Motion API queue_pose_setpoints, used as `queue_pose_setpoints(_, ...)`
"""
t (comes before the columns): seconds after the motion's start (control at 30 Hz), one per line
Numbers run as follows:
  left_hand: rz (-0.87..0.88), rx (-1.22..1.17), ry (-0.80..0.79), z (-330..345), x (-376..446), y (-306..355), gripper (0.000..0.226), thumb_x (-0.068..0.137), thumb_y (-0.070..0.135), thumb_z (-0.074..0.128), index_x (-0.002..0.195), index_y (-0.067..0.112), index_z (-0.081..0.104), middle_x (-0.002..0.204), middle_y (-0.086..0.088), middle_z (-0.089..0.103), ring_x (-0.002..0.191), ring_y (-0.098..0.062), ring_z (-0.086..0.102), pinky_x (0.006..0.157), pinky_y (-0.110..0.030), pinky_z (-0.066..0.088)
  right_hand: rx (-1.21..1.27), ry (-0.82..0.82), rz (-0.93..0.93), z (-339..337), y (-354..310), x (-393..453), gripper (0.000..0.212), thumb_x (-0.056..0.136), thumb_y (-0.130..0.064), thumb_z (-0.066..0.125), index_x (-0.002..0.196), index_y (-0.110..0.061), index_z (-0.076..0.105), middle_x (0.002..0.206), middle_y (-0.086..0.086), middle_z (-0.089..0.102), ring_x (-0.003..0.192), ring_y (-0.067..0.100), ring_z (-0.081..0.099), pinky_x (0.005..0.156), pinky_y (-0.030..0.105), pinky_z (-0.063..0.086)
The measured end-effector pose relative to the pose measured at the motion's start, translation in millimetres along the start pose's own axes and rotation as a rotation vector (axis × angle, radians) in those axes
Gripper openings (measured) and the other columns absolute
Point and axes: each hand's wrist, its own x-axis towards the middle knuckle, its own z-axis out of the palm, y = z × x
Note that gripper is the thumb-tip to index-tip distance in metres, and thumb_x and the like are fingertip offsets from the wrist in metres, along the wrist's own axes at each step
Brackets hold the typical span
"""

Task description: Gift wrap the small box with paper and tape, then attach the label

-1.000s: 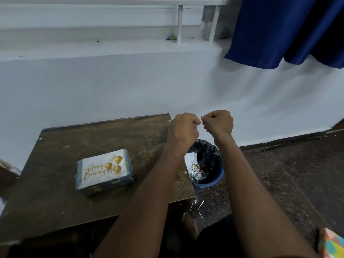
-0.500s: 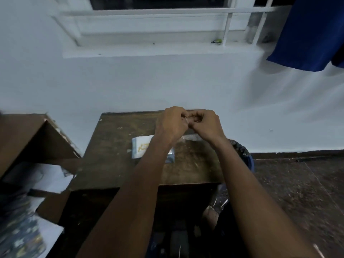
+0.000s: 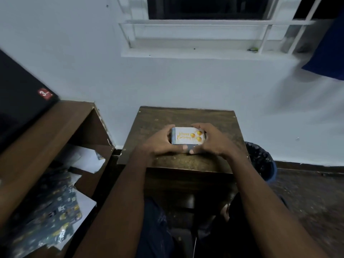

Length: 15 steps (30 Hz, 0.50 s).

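1. Small wooden table (image 3: 186,116): worn, scuffed brown top, set against the wall; serves as the work surface.
2. Left hand (image 3: 160,142) and right hand (image 3: 214,140): fingers curled round the box ends, thumbs at the near edge; probably steadying it or pressing something down.
3. Box (image 3: 188,135): mid-table, rectangular, wrapped in dark patterned paper.
4. Label (image 3: 186,135): pale card, gold lettering and balloons, flat on top.

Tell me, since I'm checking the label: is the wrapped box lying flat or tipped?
Flat: the wrapped box rests on the table, label up, left hand and right hand gripping its ends.
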Motion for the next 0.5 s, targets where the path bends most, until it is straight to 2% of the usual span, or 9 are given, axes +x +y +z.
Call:
queue_pose_setpoints(0.03, 0.006, 0.06, 0.0, 2, 2, 0, 0.119, 0.066, 0.037, 0.1, 0.162, 0.021, 0.031, 0.15, 0.002, 0.054, 0.133, -0.016, 0.056, 0.11, -0.037, 0.051, -0.042, 0.025, -0.015, 1, 1, 1, 0.088, 0.064, -0.02, 0.099, 0.142, -0.022, 0.057, 0.131, -0.005, 0.05, 0.117, 0.013, 0.053, 0.079, 0.011, 0.04)
queue_pose_setpoints(0.07, 0.015, 0.118, 0.034, 4, 5, 0, 0.123, 0.063, 0.035, 0.1, 0.164, 0.021, 0.03, 0.154, 0.0, 0.052, 0.136, -0.018, 0.054, 0.113, -0.042, 0.049, -0.068, 0.053, -0.021, 3, 3, 4, 0.087, 0.065, -0.02, 0.098, 0.141, -0.022, 0.057, 0.131, -0.004, 0.05, 0.115, 0.013, 0.053, 0.079, 0.012, 0.041)
queue_pose_setpoints(0.17, 0.063, 0.239, 0.176, 10, 21, 4, 0.107, 0.076, 0.024, 0.095, 0.163, 0.017, 0.033, 0.157, -0.006, 0.051, 0.138, -0.023, 0.053, 0.115, -0.043, 0.047, -0.105, 0.101, -0.017, 5, 9, 14, 0.096, 0.069, -0.025, 0.096, 0.152, -0.02, 0.048, 0.143, 0.001, 0.045, 0.118, 0.011, 0.049, 0.092, 0.022, 0.039)
queue_pose_setpoints(0.23, 0.09, 0.255, 0.239, 18, 33, 6, 0.102, 0.082, 0.021, 0.091, 0.165, 0.016, 0.03, 0.16, -0.007, 0.047, 0.142, -0.025, 0.049, 0.118, -0.041, 0.043, -0.088, 0.133, -0.01, 7, 15, 23, 0.098, 0.073, -0.023, 0.094, 0.156, -0.018, 0.042, 0.149, 0.004, 0.042, 0.121, 0.01, 0.045, 0.099, 0.021, 0.035)
queue_pose_setpoints(0.3, 0.117, 0.233, 0.294, 23, 47, 6, 0.099, 0.087, 0.021, 0.087, 0.166, 0.016, 0.027, 0.163, -0.008, 0.043, 0.146, -0.026, 0.044, 0.121, -0.042, 0.038, -0.083, 0.172, -0.003, 7, 20, 34, 0.1, 0.076, -0.022, 0.092, 0.159, -0.017, 0.038, 0.157, 0.005, 0.038, 0.132, 0.015, 0.044, 0.104, 0.019, 0.03)
queue_pose_setpoints(0.37, 0.125, 0.229, 0.327, 28, 58, 5, 0.098, 0.089, 0.02, 0.084, 0.167, 0.016, 0.025, 0.163, -0.009, 0.042, 0.148, -0.027, 0.042, 0.123, -0.045, 0.036, -0.103, 0.181, 0.01, 8, 25, 45, 0.102, 0.077, -0.023, 0.091, 0.162, -0.018, 0.034, 0.166, 0.008, 0.028, 0.149, 0.021, 0.034, 0.11, 0.02, 0.023)
queue_pose_setpoints(0.43, 0.121, 0.242, 0.332, 29, 63, 3, 0.102, 0.089, 0.022, 0.084, 0.168, 0.015, 0.021, 0.164, -0.011, 0.04, 0.15, -0.028, 0.039, 0.124, -0.046, 0.034, -0.126, 0.163, 0.015, 7, 31, 51, 0.109, 0.075, -0.031, 0.093, 0.163, -0.02, 0.03, 0.171, 0.008, 0.019, 0.157, 0.023, 0.021, 0.115, 0.024, 0.019)
queue_pose_setpoints(0.5, 0.118, 0.285, 0.355, 32, 56, 6, 0.103, 0.09, 0.025, 0.082, 0.169, 0.015, 0.017, 0.168, -0.011, 0.032, 0.154, -0.028, 0.032, 0.126, -0.048, 0.03, -0.053, 0.13, 0.018, 6, 27, 45, 0.117, 0.073, -0.049, 0.092, 0.165, -0.024, 0.024, 0.174, 0.004, 0.011, 0.158, 0.019, 0.015, 0.122, 0.033, 0.018)
